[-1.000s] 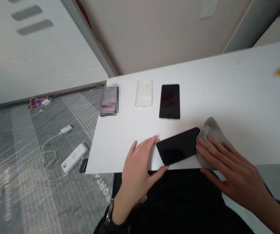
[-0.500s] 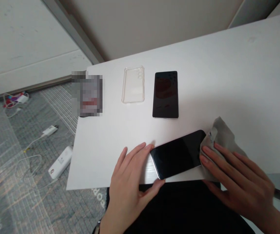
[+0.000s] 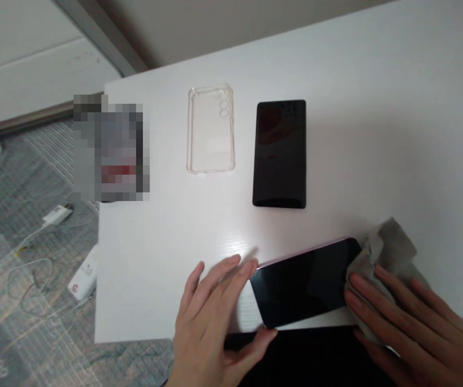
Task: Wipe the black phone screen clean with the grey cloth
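A black phone lies screen up, slanted, at the near edge of the white table. My left hand steadies its left end, fingers on the top corner and thumb under the bottom corner. My right hand lies flat with fingers stretched out, pressing a grey cloth against the phone's right end.
Farther back on the table lie a black glass panel, a clear phone case and a blurred-out item. On the grey floor mat to the left are a white power bank, a charger and cables.
The view has tilted down and moved closer, so everything sits lower and larger in frame. Both hands keep the same hold on phone and cloth.
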Motion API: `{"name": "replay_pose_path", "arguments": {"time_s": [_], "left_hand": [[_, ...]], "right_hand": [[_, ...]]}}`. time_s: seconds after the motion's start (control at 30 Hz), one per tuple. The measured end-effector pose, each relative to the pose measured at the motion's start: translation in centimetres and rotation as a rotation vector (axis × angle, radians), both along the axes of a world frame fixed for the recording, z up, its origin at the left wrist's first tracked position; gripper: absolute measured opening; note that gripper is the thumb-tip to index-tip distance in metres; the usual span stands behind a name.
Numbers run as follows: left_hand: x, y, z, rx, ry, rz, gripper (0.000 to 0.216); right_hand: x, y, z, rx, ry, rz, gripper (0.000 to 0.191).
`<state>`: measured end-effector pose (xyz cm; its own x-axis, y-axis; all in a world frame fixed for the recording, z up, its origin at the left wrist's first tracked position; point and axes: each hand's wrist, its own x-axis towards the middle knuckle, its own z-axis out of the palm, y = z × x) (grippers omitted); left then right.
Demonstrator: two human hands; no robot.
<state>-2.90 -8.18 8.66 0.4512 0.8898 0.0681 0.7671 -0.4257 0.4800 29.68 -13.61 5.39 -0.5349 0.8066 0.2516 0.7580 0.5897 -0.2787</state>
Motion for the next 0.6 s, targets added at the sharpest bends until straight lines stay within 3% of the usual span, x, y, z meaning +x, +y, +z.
{"name": "replay_pose_path", "arguments": {"time_s": [0.13,0.6], "left_hand": [[0.0,0.1,0.1,0.001,-0.011,-0.003,0.069],[-0.2,0.2,0.1,-0.038,-0.001,0.023,0.084]], "right_hand": [[-0.7,0.1,0.8,-0.072,0.035,-0.018,0.067],[-1.0,0.6,0.9,-0.021,0.082,-0.039,0.054]]}}
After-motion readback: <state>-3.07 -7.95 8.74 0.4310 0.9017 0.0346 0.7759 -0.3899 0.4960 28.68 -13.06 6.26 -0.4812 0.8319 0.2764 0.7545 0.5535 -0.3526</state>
